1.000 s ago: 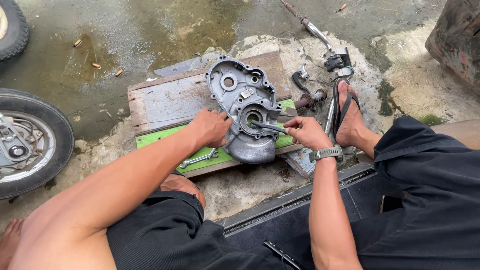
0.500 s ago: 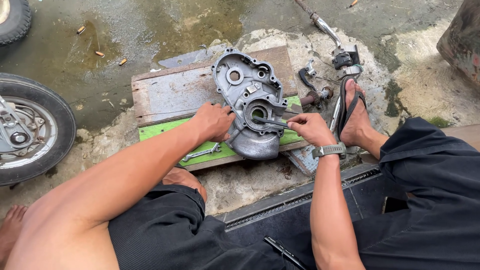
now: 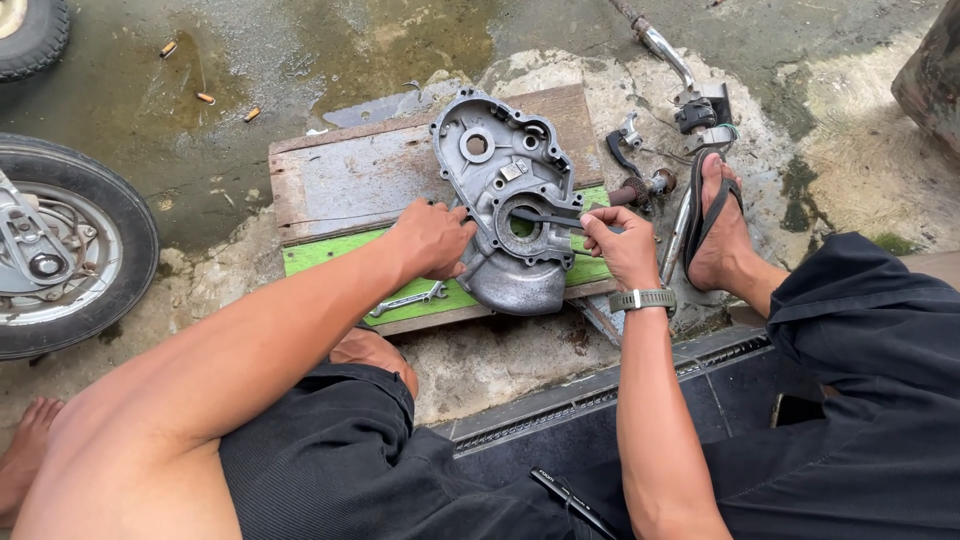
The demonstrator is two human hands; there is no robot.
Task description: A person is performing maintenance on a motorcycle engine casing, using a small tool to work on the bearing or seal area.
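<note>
A grey metal engine cover (image 3: 505, 200) lies open side up on wooden boards (image 3: 350, 185). My left hand (image 3: 432, 238) presses on its left edge and steadies it. My right hand (image 3: 620, 245), with a watch on the wrist, grips a thin dark tool (image 3: 545, 219) whose tip reaches into the round opening in the middle of the cover. A small spanner (image 3: 407, 299) lies on the green board (image 3: 330, 252) just below my left hand.
A motorcycle wheel (image 3: 60, 250) stands at the left and another tyre (image 3: 35, 35) at the top left. Handlebar parts and levers (image 3: 680, 105) lie at the upper right beside my sandalled foot (image 3: 720, 235). The ground is wet concrete. A black pen-like tool (image 3: 570, 497) lies near my lap.
The view has shifted slightly. My right hand has moved the tool's tip a little inside the cover's round opening; my left hand stays on the cover's edge.
</note>
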